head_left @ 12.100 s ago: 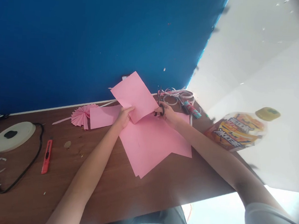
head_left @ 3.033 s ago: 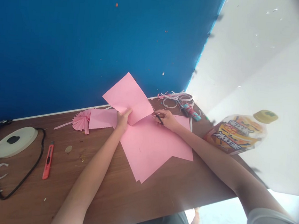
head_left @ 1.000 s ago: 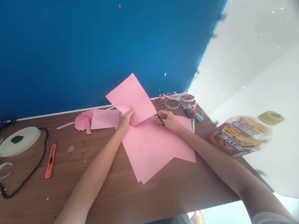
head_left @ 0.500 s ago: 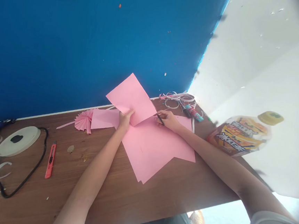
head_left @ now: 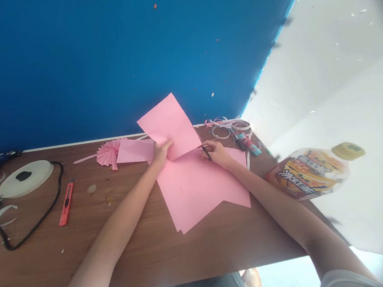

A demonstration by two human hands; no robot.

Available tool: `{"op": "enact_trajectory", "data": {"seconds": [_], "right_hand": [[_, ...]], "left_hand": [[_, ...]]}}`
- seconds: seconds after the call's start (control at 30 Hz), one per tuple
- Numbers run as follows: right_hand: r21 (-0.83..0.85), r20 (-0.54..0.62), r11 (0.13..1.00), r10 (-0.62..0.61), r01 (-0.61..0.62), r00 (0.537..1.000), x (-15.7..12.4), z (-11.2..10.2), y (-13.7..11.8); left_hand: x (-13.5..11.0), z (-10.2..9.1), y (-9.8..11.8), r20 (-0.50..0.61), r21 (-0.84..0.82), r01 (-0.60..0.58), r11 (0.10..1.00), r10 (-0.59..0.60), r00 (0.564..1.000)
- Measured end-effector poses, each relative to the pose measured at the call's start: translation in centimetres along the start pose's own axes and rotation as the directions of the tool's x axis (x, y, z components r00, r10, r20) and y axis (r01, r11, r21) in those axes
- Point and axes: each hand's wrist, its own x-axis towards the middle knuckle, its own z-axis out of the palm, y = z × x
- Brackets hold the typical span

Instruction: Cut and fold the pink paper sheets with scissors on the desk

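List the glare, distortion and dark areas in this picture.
Head view: glare washes out the floor at lower right, haze pales the table near its front edge; head view: the bottle looks slanted, perhaps lens distortion; head view: the upper right corner goes black, the held pink sheet shows clear outlines.

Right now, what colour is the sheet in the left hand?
The sheet is plain pink, clearest in the head view.

Single head-worn view, close above desk (head_left: 202, 251), looking forward and down, blue wall (head_left: 119, 43) ahead.
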Motion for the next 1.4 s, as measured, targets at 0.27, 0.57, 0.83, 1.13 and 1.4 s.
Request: {"op": "enact_trajectory", "data": {"seconds": [0.27, 0.57, 0.83, 1.13, 1.4], "right_hand": [[0.022, 0.010, 1.000, -0.007, 0.006, 1.000, 0.04, 0.00, -0.11], [-0.002, -0.003, 1.000, -0.013, 0.013, 1.000, 0.00, 0.00, 0.00], [-0.036, -0.013, 0.999, -0.011, 0.010, 1.000, 0.07, -0.07, 0.12], [-0.028, -0.029, 1.000, -0.011, 0.010, 1.000, 0.05, 0.03, 0.00], [-0.003, -0.041, 0.999, -0.046, 0.046, 0.998, -0.06, 0.18, -0.45]], "left_hand": [[-0.13, 0.12, 0.20, 0.011, -0.001, 0.013, 1.000, -0.013, 1.000], [-0.10, 0.04, 0.04, 0.031, -0.011, -0.004, 1.000, 0.004, 0.999], [-0.08, -0.07, -0.03, 0.025, -0.002, 0.000, 1.000, 0.000, 1.000], [-0.12, -0.04, 0.14, 0.013, 0.003, 0.002, 1.000, -0.002, 1.000], [-0.37, 0.23, 0.60, 0.021, -0.010, -0.002, 1.000, 0.002, 1.000]]}}
